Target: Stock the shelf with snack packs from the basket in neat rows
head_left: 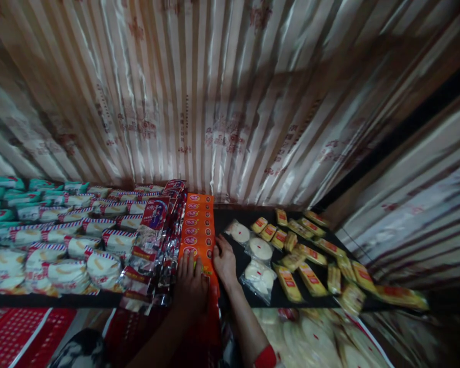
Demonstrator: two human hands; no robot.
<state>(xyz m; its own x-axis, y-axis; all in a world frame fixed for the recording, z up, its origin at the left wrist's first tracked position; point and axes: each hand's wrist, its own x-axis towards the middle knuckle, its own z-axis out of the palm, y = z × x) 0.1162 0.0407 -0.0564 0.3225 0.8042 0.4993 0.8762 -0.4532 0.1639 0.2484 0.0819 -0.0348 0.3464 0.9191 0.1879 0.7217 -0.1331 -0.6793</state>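
Observation:
A stack of long orange packet strips [198, 220] with repeated logos lies on a black shelf [230, 217]. My left hand [192, 283] rests palm down on the near part of the stack, fingers stretched out. Along the stack's right edge, my right hand [225, 260] touches the side with its fingers extended and slightly bent; its thumb is hard to make out. Just left of the strips is a pile of dark red and silver snack packets [153, 230]. Flat round white items in clear wrap [260, 249] lie right of my right hand.
Rows of white bagged snacks [67, 273] and green packs [7, 197] fill the left. Small yellow packs [312, 278] are scattered at right. Striped plastic sheeting [222, 102] forms the back. Below the shelf sit a red basket [19, 335] and clear-wrapped pale round items [310, 337].

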